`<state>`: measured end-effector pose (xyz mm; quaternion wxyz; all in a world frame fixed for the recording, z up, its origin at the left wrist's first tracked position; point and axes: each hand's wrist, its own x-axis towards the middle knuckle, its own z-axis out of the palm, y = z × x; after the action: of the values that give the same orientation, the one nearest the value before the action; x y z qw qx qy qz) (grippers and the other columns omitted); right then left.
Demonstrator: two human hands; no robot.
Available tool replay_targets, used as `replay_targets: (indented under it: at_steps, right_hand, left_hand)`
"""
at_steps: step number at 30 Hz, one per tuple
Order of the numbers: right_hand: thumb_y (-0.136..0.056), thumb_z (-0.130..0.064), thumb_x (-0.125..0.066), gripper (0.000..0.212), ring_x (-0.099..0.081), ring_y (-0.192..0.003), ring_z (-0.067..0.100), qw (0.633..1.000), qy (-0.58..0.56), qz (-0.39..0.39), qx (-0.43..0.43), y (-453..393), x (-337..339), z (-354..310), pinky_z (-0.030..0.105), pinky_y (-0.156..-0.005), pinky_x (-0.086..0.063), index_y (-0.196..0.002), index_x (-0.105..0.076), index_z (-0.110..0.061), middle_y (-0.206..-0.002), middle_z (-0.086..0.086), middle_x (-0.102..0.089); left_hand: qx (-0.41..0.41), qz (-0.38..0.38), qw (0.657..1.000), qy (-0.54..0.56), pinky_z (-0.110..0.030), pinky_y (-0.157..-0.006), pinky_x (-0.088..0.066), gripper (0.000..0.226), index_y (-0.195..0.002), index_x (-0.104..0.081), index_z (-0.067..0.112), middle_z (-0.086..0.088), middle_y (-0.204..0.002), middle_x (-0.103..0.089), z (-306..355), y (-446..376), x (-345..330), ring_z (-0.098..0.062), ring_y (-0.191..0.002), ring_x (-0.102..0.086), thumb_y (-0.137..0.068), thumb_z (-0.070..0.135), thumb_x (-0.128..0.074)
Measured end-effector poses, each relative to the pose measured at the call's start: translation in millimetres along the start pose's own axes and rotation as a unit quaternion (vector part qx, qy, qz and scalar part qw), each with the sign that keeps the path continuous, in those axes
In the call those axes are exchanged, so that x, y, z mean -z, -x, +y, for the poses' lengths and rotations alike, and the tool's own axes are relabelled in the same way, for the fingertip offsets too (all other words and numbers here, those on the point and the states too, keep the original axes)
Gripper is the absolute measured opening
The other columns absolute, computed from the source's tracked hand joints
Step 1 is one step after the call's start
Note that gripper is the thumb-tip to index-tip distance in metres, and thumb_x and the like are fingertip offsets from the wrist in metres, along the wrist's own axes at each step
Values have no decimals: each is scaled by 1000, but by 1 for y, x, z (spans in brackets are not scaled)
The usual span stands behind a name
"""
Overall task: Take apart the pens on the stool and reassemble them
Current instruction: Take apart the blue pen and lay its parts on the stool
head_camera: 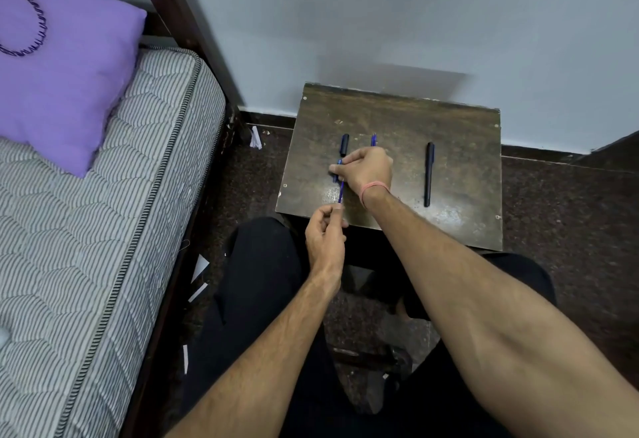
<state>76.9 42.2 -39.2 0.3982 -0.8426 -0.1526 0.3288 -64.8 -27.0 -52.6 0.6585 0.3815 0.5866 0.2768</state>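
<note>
Over the stool [449, 168], at about 9 o'clock on its top, a thin blue refill [341, 190] is pinched by the fingers of the left hand [325, 233] and the right hand [366, 169], likely so it can be pulled apart, while a whole black pen [428, 174] waits at 3 o'clock.

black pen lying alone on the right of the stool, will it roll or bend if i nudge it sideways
The black pen looks like a straight capped barrel, so it is probably stiff and will not bend. Being round and slim, it may roll across the flat stool top. It seems light, so a small nudge would likely move it.
</note>
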Motion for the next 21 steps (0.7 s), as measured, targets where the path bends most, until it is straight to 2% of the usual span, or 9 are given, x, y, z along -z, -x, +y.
replay_targets:
  at_steps: [2, 4, 5, 10, 14, 17, 19, 21]
  right_hand:
    - [-68, -21, -105, 26, -77, -68, 5, 1000, 18, 12, 11, 0, -2, -1, 18, -72, -63, -74, -80, -17, -71, -4, -79]
    - [-68, -23, -105, 26, -72, -66, -2, 999, 28, 22, 17, 2, -3, -2, 2, -57, -50, -72, -79, -19, -70, -9, -77]
    - [-68, -23, -105, 26, -71, -66, -3, 999, 32, 25, 18, 2, -3, -3, 0, -53, -45, -72, -79, -20, -69, -10, -76]
    - [-66, -25, -105, 27, -76, -69, 1, 999, 36, 24, 16, 6, -1, -4, 13, -63, -55, -75, -80, -20, -71, -8, -78]
    - [-71, -16, -104, 25, -80, -61, 10, 998, -44, 33, -6, 14, 8, 0, 31, -70, -69, -78, -80, -15, -68, -1, -80]
    - [-86, -26, -93, 20, -81, -63, 15, 997, -61, 38, -12, 28, 18, 7, 37, -74, -70, -75, -79, -18, -64, -3, -79]
    - [-97, -36, -81, 29, -81, -66, 21, 996, -84, 11, -6, 42, 26, 14, 39, -74, -70, -77, -81, -15, -70, 2, -81]
    - [-100, -44, -76, 36, -78, -67, 20, 991, -125, -36, -10, 57, 37, 21, 36, -67, -68, -83, -83, -12, -77, 8, -82]
  left_hand:
    - [1, 1, 1000, 0, -25, -64, -46, 20, -117, -76, 16, -5, -91, -69, -1, -3, 1, -8, -68, -53, -112, 31, -64]
    - [0, 1, 1000, 0, -25, -64, -47, 20, -115, -76, 17, -5, -91, -69, -1, -4, 1, -8, -68, -53, -112, 32, -64]
    - [-1, 3, 1000, 0, -25, -64, -47, 20, -115, -76, 17, -4, -90, -69, -2, -5, 1, -8, -68, -53, -112, 32, -64]
    - [-5, 9, 1000, 0, -25, -64, -47, 21, -113, -75, 16, -1, -86, -70, -1, -5, -1, -6, -66, -54, -112, 33, -63]
    - [0, 21, 1000, 1, -25, -62, -46, 23, -114, -75, 12, -3, -86, -69, 2, -3, -5, -8, -65, -53, -112, 32, -64]
    - [-1, 22, 1000, -2, -26, -61, -46, 21, -109, -75, 14, -2, -86, -68, 3, -2, -7, -9, -65, -53, -112, 31, -63]
    - [-7, 16, 1000, -3, -27, -61, -46, 19, -106, -74, 18, -2, -86, -69, 4, -1, -10, -10, -65, -53, -112, 32, -62]
    - [-14, 9, 1000, -3, -27, -63, -47, 19, -103, -74, 21, 1, -84, -71, 5, 1, -13, -7, -64, -55, -113, 33, -62]
